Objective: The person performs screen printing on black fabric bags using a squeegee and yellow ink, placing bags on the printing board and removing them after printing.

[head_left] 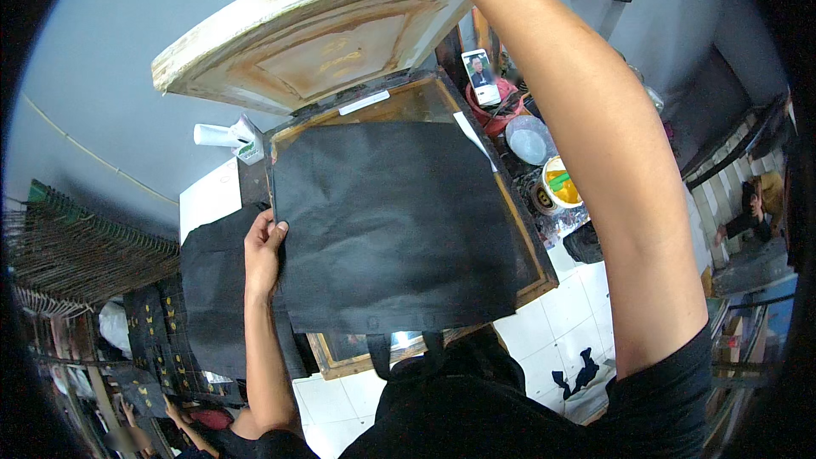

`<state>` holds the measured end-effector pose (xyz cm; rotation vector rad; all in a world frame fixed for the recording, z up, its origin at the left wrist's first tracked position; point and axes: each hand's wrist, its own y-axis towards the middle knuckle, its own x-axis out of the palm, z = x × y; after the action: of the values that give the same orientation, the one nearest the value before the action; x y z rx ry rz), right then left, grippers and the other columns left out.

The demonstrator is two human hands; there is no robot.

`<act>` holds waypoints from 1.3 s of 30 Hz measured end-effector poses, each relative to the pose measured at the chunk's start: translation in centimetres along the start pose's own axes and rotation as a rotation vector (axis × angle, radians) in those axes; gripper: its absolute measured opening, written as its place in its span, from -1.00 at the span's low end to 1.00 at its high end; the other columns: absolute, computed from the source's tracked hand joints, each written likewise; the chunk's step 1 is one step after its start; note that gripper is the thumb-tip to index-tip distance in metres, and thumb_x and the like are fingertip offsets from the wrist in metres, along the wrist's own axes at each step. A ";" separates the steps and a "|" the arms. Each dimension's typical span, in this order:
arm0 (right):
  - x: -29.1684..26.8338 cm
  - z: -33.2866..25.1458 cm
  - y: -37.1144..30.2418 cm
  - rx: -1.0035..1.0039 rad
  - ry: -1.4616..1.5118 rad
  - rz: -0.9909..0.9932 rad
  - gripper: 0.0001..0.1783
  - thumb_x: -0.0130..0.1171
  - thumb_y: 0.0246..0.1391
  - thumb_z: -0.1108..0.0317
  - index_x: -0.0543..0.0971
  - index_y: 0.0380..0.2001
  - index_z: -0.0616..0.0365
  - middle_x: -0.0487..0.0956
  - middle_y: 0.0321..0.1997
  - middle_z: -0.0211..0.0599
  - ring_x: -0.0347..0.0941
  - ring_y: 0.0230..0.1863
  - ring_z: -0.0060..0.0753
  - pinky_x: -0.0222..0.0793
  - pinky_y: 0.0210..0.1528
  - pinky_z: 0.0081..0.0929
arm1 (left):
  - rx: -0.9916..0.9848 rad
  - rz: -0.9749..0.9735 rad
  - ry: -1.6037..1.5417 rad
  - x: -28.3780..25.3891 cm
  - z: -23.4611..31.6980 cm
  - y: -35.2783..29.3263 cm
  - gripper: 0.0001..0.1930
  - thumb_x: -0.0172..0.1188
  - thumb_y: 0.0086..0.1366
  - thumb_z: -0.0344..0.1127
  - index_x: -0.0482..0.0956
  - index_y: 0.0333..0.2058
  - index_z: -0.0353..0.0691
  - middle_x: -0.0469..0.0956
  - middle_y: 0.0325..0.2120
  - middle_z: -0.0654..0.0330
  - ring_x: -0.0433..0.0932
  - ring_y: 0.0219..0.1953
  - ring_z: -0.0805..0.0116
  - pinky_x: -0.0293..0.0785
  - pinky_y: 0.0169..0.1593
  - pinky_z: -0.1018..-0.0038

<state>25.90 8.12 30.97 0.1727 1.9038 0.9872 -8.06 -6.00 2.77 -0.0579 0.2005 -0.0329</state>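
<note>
Now left hand (263,248) on black bag (395,225) left edge.
</note>
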 end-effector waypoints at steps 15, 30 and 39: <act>-0.2 1.0 1.6 -0.082 -0.023 -0.008 -0.59 0.29 -0.03 0.19 0.71 -0.17 0.25 0.66 -0.12 0.23 0.60 -0.02 0.23 0.51 0.05 -0.03 | 0.377 -0.226 0.903 21.6 -2.4 6.8 -0.15 0.15 0.34 0.24 0.21 0.43 -0.17 0.01 0.48 -0.16 -0.08 0.54 -0.11 -0.24 0.52 -0.07; 0.7 2.9 3.5 -0.132 -0.029 -0.012 -0.68 0.18 0.03 0.31 0.74 -0.23 0.30 0.67 -0.13 0.24 0.62 -0.02 0.20 0.53 0.06 -0.08 | -0.034 -0.098 1.050 27.9 -1.3 19.1 0.22 0.24 0.01 0.57 0.10 0.47 -0.12 -0.26 0.54 -0.17 -0.43 0.56 -0.26 -0.48 0.47 -0.33; 0.8 2.6 4.4 -0.147 -0.044 0.000 -0.67 0.18 0.07 0.31 0.73 -0.21 0.32 0.67 -0.07 0.21 0.62 0.03 0.14 0.53 0.09 -0.12 | -0.105 -0.096 1.007 27.6 -1.2 20.2 0.22 0.25 -0.01 0.57 0.06 0.50 0.02 -0.26 0.54 -0.15 -0.45 0.55 -0.29 -0.47 0.41 -0.45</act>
<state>26.33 12.90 32.97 0.1080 1.7837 1.1097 19.28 13.01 -5.09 -0.1527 1.2070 -0.1465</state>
